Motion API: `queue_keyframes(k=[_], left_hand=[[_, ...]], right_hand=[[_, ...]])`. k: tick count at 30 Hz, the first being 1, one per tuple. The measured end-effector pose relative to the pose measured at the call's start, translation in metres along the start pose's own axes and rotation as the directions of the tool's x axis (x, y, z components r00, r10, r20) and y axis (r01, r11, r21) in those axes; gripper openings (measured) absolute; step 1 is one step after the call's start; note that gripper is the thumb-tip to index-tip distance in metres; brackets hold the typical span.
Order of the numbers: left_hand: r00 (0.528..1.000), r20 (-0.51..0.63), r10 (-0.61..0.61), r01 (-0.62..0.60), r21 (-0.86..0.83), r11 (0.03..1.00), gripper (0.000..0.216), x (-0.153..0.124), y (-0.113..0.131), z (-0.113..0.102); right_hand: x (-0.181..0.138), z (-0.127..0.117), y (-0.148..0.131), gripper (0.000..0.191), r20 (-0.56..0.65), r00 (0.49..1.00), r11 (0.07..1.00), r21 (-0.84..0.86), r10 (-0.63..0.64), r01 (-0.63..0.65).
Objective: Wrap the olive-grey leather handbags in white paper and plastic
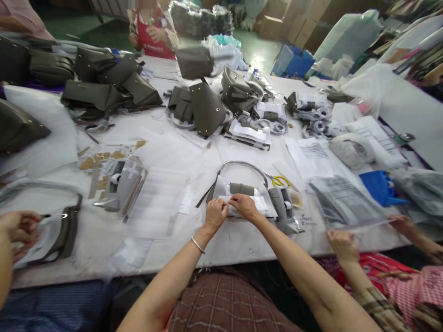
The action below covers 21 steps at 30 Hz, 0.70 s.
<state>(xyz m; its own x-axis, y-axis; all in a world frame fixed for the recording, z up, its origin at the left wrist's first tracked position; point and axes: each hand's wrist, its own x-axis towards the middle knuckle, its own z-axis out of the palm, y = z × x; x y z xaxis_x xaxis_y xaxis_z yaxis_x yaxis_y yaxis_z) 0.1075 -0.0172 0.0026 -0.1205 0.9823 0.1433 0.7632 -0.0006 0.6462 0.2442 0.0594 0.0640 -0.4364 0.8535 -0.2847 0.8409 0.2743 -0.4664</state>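
Note:
In front of me lies a handbag partly wrapped in a white sheet (260, 206), a grey-brown band (241, 188) showing across it. Its handle (242, 163), in a pale clear cover, arches away behind it. My left hand (217, 214) and my right hand (243, 205) meet at the bag's near edge, fingers closed and pinched together on the white wrapping. What lies between the fingertips is mostly hidden. Just to the right are scissors with yellow handles (280, 180) and another grey wrapped piece (283, 207).
Co-workers' hands work on a bag (67, 226) at the left and a clear plastic bag (346, 200) at the right. Dark bags (207, 108) and wrapped ones crowd the table's far side. Paper scraps (100, 161) and a blue dispenser (382, 186) lie nearer.

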Motion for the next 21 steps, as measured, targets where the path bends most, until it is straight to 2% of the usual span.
queue_keyframes(k=[3, 6, 8, 11, 14, 17, 21], left_hand=[[1.0, 0.008, -0.02, 0.019, 0.043, 0.999, 0.013, 0.003, 0.0, 0.003], [0.999, 0.032, -0.035, 0.033, 0.065, 0.997, 0.018, 0.004, -0.001, 0.0], [0.998, 0.061, -0.022, 0.02, 0.036, 0.999, 0.021, 0.004, -0.002, -0.004], [0.997, 0.08, 0.006, -0.003, -0.034, 0.999, 0.014, 0.004, 0.001, -0.012], [0.998, 0.069, -0.015, 0.018, -0.039, 0.999, 0.01, 0.003, 0.004, -0.018], [0.995, 0.098, -0.015, 0.022, -0.067, 0.997, 0.015, 0.003, 0.003, -0.02], [0.986, 0.157, 0.047, -0.029, -0.112, 0.993, 0.013, 0.002, -0.001, -0.025]], right_hand=[[-0.001, 0.002, 0.002, 0.018, -0.015, 1.0, 1.0, -0.005, -0.024, 0.024], [0.002, 0.003, 0.003, 0.017, -0.022, 1.0, 1.0, 0.029, 0.005, -0.005], [0.005, 0.005, 0.004, 0.017, -0.02, 0.999, 0.997, 0.069, 0.046, -0.044], [0.008, 0.008, 0.01, 0.018, -0.03, 0.997, 0.987, 0.145, 0.067, -0.062], [0.004, 0.009, 0.019, 0.022, -0.008, 1.0, 0.954, 0.3, 0.002, 0.0], [-0.002, 0.006, 0.028, 0.027, 0.088, 0.992, 0.893, 0.449, -0.086, 0.038], [-0.001, 0.002, 0.03, 0.027, 0.149, 0.982, 0.872, 0.489, -0.117, 0.029]])
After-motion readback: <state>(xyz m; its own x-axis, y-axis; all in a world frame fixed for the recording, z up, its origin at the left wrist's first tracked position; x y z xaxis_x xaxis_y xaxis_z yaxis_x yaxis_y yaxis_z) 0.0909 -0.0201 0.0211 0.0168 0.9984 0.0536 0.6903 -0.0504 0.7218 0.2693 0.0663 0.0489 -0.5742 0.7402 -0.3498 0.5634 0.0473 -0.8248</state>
